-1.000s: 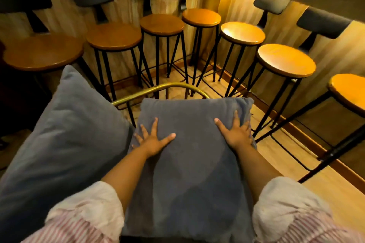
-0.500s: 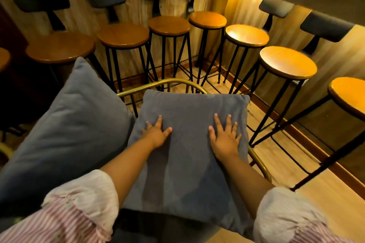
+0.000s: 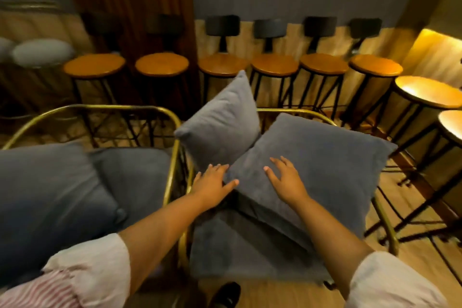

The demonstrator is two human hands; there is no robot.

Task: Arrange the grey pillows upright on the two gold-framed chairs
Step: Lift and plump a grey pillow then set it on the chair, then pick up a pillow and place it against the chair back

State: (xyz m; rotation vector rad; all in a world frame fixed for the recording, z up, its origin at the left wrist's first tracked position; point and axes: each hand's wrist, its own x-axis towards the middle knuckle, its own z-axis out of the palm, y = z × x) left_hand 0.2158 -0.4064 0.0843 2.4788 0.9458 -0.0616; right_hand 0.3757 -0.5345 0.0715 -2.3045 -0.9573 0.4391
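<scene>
Wood flooring runs under two gold-framed chairs set side by side, and you stand just in front of them. Nearest you, a large grey pillow lies on the left chair, leaning rather than upright. Your left hand is spread flat, fingers open, at the corner where the two pillows on the right chair meet. Your right hand lies open, palm down, on the front pillow, gripping nothing. That pillow tilts back against the frame; the back pillow stands on a corner beside it (the two touch). Further off, a row of round wooden stools lines the wall.
</scene>
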